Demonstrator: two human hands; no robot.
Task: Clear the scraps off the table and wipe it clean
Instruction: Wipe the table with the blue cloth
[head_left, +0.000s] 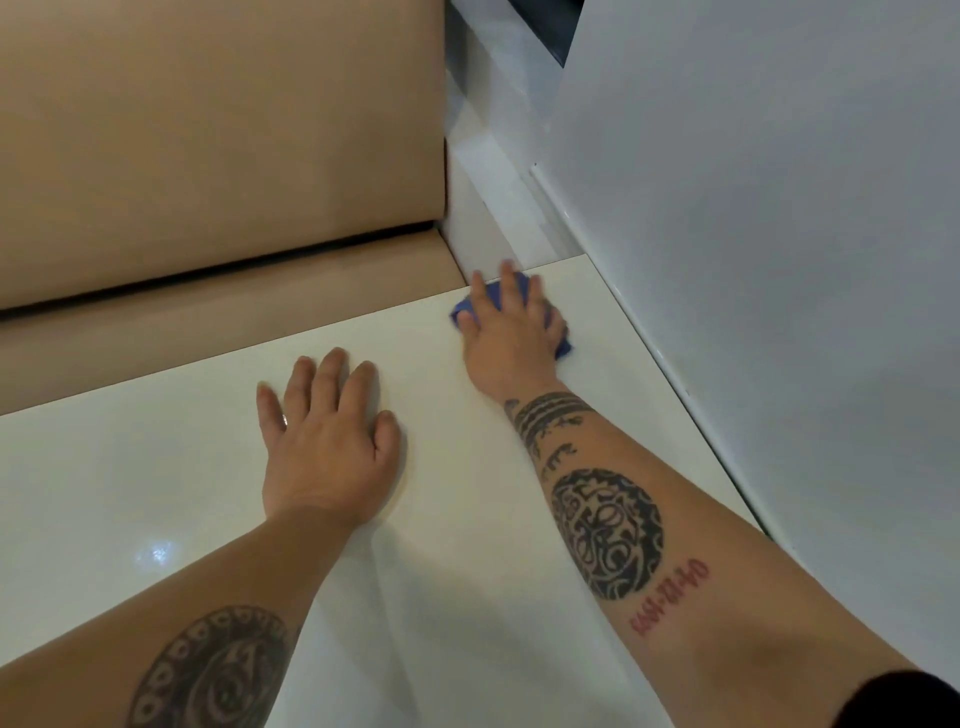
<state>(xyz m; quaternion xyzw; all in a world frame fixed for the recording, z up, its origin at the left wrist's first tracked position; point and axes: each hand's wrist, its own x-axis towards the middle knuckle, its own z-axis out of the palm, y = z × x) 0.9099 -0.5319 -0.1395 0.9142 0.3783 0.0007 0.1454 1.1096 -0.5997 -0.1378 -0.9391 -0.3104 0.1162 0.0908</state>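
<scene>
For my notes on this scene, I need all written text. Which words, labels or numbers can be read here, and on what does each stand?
Red tattoo on the right forearm: a dated number, seemingly "04-12-1997"; the last digits are blurred and uncertain.
Blue cloth, table, bench cushion: no text visible.

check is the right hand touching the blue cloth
Touching. The head view shows the right hand pressed flat on the blue cloth, fingers spread over it, on the table.

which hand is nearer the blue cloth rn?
Right. The right hand lies on top of the blue cloth, fingers spread, pressing it to the table near the far corner. The left hand rests flat on the bare tabletop, apart from the cloth.
</scene>
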